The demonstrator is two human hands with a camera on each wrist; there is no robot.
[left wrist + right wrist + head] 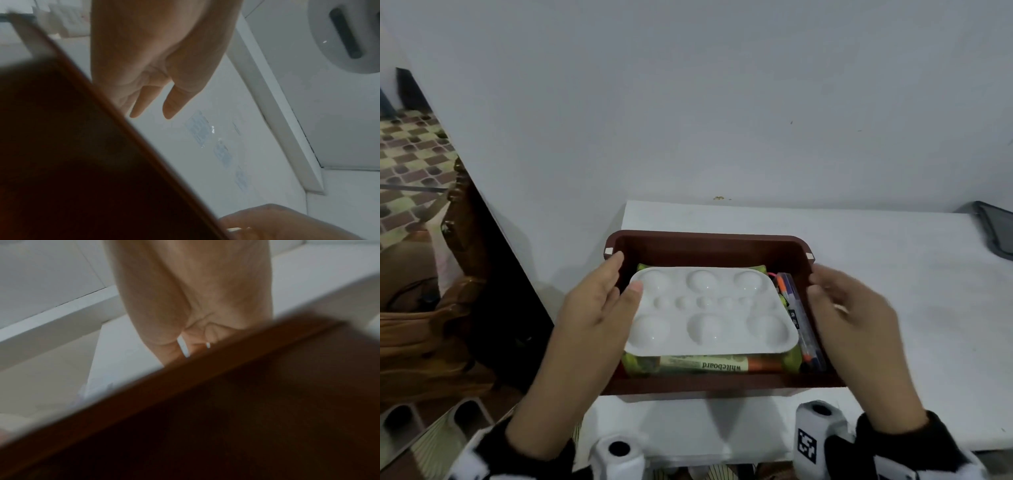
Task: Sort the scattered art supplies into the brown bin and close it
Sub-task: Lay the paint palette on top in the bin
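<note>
The brown bin (709,237) stands open on the white table (911,281). Inside, a white paint palette (709,308) lies on a green pouch (640,364), with a whiteboard marker (722,365) along the near side and a pack of pens (802,329) at the right wall. My left hand (625,274) is at the bin's left rim, fingers straight and thumb touching the palette's corner. My right hand (816,286), blurred, is at the right rim. The left wrist view shows the left hand (152,110) beside the bin wall (61,146). In the right wrist view the right hand's (191,347) fingertips are hidden behind the bin (246,402).
Carved wooden furniture (448,308) stands close on the left, below the table edge. A dark grey flat item (993,229) lies at the table's far right. A white wall rises right behind the table. The bin sits near the table's left front corner.
</note>
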